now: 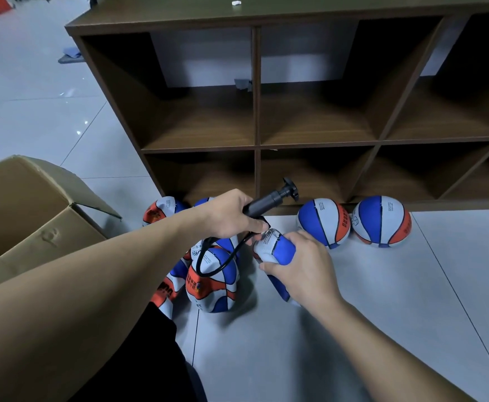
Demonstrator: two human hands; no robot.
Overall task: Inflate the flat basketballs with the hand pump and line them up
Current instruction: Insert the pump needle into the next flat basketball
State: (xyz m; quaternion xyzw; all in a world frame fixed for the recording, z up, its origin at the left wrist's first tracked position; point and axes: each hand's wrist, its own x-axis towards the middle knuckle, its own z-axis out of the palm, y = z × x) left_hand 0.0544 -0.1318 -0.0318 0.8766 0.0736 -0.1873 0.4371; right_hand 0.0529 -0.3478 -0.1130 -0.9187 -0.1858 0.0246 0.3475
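My left hand (231,217) grips the barrel of a black hand pump (269,200), whose T-handle points up and right toward the shelf. The pump's black hose (217,264) loops down and back up to a flat blue, white and orange basketball (276,249). My right hand (301,268) holds that folded ball just above the floor. Two round inflated basketballs (323,221) (382,220) sit side by side on the floor against the shelf base. A heap of flat balls (213,281) lies under my left forearm, with two more (165,210) behind it.
A dark brown cubby shelf (256,146) stands ahead with open compartments. An open cardboard box (31,216) sits at the left. Grey floor tiles (382,300) stretch out to the right and front.
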